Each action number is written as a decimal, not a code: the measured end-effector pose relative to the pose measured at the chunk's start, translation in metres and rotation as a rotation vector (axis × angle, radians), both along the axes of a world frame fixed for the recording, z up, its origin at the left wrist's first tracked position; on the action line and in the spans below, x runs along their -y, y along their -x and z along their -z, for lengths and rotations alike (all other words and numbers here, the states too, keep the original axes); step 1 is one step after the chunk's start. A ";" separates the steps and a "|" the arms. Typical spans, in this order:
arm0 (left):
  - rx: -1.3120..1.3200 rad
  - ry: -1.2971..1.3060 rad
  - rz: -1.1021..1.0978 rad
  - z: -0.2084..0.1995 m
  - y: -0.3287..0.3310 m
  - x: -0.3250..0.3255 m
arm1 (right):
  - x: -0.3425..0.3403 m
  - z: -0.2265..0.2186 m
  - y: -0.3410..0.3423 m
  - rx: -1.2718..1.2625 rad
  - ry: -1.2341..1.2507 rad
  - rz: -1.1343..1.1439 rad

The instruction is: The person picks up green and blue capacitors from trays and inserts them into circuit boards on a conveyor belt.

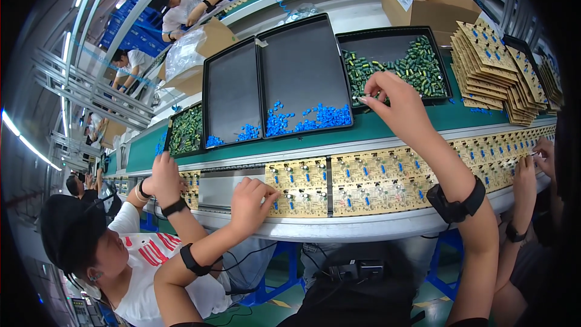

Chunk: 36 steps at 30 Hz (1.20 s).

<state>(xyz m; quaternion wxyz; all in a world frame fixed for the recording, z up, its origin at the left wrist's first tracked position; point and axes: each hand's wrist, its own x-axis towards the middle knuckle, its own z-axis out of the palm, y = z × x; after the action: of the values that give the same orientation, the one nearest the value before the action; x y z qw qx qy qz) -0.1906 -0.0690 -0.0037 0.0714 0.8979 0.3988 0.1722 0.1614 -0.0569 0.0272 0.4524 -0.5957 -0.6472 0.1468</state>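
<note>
My right hand (396, 100) reaches over the front left part of a black tray (375, 35) of green cylindrical capacitors (420, 60). Thumb and fingertips are drawn together there; what they pinch, if anything, is too small to make out. Lower and to the left, my left hand (247, 206) is at the left edge of a tan circuit board (298, 184), its fingers curled and partly hidden. Blue and dark green parts stand on that board. Beside it, to the right, lies another populated circuit board (381, 175) on the line.
Two black trays (296, 72) hold small blue components (324, 118). A smaller tray of green capacitors (186, 128) stands farther left. Stacked boards (490, 66) and a cardboard box (417, 0) are at the right. A co-worker's hand (164, 178) is close on the left; another co-worker's hands (532, 166) work at right.
</note>
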 end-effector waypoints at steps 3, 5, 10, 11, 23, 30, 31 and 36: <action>-0.052 -0.136 0.116 0.000 0.001 0.002 | 0.007 -0.001 0.005 0.017 -0.037 0.026; -0.022 -0.123 0.090 0.000 0.001 0.003 | 0.013 -0.003 0.006 -0.022 0.013 0.007; -0.023 -0.108 0.081 -0.009 0.007 0.000 | 0.028 0.000 0.005 -0.343 0.121 -0.081; -0.038 -0.125 0.086 -0.009 0.010 -0.002 | 0.032 0.005 0.002 -0.478 0.117 -0.112; -0.597 -0.048 -0.090 -0.054 0.034 -0.026 | 0.091 0.003 -0.018 -0.883 0.357 -0.223; -0.118 -0.389 0.428 -0.065 -0.172 -0.102 | 0.080 0.013 -0.018 -0.815 0.459 -0.098; -0.027 -0.438 0.449 -0.061 -0.198 -0.115 | 0.082 0.016 -0.016 -0.813 0.476 -0.057; -0.057 -0.366 0.399 -0.023 -0.258 -0.150 | 0.077 0.026 -0.002 -0.396 0.515 0.017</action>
<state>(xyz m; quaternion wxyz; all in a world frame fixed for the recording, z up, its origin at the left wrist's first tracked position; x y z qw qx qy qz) 0.0675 0.0813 0.0189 -0.0709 0.9612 0.1779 0.1988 0.1632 -0.1339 0.0014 0.4051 -0.6559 -0.4832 0.4149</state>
